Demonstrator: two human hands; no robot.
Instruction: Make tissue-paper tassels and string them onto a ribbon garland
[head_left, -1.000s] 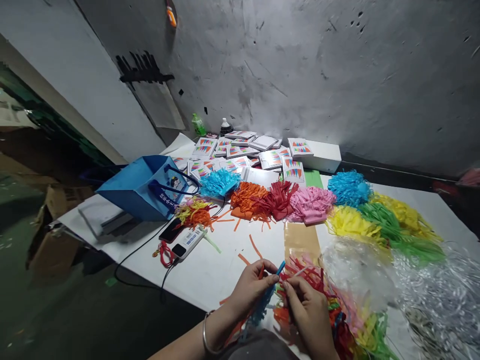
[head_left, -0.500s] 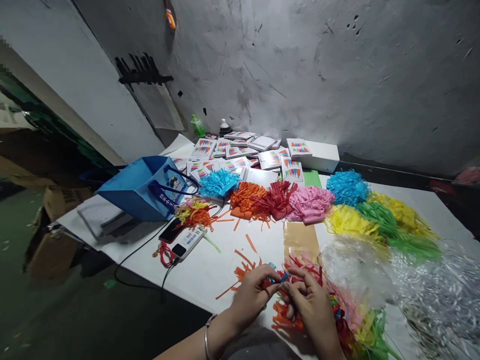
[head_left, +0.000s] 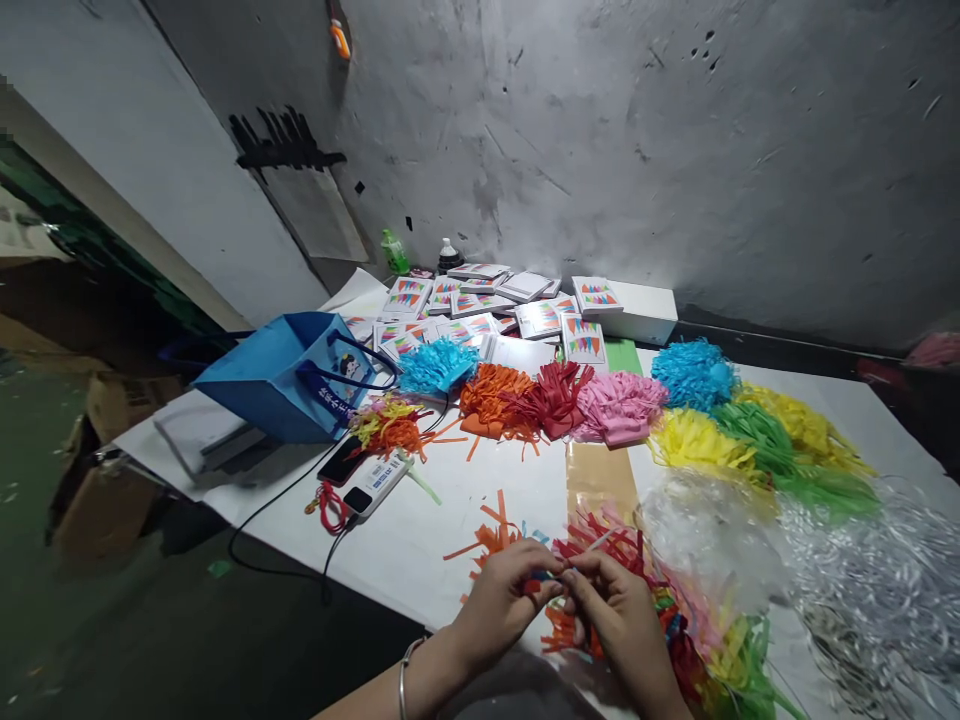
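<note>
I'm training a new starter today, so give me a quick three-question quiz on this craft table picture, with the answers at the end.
1. True or false: the left hand and the right hand meet at one bunch of coloured paper strips.
2. Which pile lies directly beside the pink fringe pile, on its left in the picture? A) red fringe pile B) clear plastic strips C) blue gift bag
3. What lies on the white table just in front of the blue gift bag, with a cable attached?

Key
1. True.
2. A.
3. A white power bank, next to a dark phone.
</note>
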